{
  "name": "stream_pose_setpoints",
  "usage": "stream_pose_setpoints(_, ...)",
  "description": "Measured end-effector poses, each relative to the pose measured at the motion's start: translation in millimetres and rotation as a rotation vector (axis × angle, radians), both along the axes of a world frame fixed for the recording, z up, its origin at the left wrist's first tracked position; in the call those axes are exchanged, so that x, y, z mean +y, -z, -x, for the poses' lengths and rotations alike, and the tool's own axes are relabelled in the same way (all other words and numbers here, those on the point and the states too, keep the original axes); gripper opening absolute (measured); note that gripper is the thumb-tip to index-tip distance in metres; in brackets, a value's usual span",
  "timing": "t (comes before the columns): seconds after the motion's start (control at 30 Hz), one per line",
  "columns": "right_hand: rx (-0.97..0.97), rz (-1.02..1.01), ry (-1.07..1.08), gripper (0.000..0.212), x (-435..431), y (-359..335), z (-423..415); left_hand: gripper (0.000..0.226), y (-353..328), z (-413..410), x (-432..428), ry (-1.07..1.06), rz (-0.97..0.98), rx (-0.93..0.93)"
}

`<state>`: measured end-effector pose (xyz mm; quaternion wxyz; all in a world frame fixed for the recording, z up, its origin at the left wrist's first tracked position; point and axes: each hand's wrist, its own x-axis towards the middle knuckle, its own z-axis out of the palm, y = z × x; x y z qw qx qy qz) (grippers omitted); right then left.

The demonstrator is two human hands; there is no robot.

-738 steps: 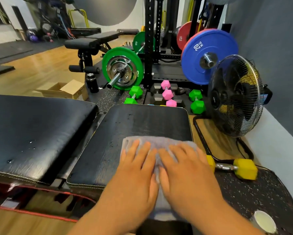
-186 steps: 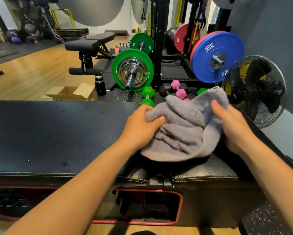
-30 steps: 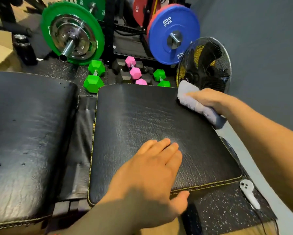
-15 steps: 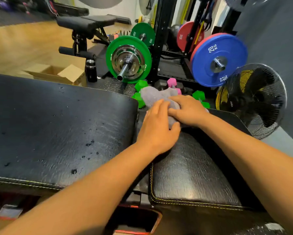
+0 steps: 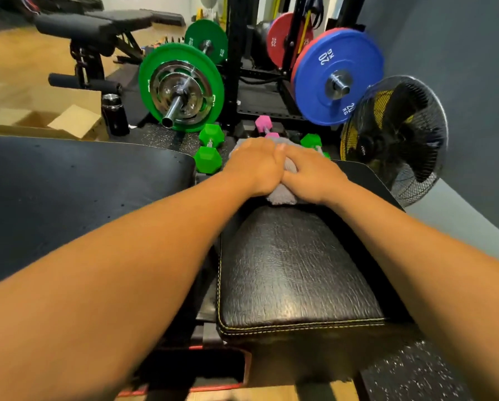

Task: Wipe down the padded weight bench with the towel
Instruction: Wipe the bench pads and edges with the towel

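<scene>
Pressing towel (image 5: 280,197) at far edge of bench (image 5: 294,270), left hand (image 5: 255,166) and right hand (image 5: 313,178) touching side by side; gripping or flat, can't tell.

A gym: beyond the left grip (image 5: 254,166) stand a loaded barbell (image 5: 181,91), black rack (image 5: 233,68), blue plate (image 5: 317,91) and green dumbbells (image 5: 209,149).

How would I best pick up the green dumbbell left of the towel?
Probably by the thin bar between its two hex heads, coming from above: the dumbbell lies flat on the floor, leaving the bar open to wrap, with the heads stopping any slip.
</scene>
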<state>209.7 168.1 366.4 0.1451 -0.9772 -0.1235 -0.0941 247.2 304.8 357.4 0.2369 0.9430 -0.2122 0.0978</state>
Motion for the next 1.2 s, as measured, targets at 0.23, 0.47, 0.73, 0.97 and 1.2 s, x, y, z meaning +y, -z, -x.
stream_pose_setpoints(0.23,-0.058,-0.049,-0.249,0.055,13.5,2.6,135.2,0.056,13.9,159.4,60.8,0.068,-0.166,-0.163)
stream_pose_setpoints(0.47,0.074,-0.258,-0.295,0.054,0.5,-6.9,88.7,0.051,17.7,143.0,47.2,-0.045,-0.235,-0.210)
stream_pose_setpoints(0.73,-0.009,-0.323,-0.003,0.052,23.4,-5.7,37.2,0.051,4.0,56.9,43.5,-0.056,-0.353,0.049)
stream_pose_setpoints(0.97,-0.067,-0.200,-0.211,0.038,59.0,0.9,165.1,0.063,5.2,181.3,115.9,0.145,-0.216,-0.106)
stream_pose_setpoints(1.2,0.018,-0.200,-0.192,0.042,52.8,-11.8,123.9,0.044,7.6,151.2,85.2,0.082,-0.212,-0.076)
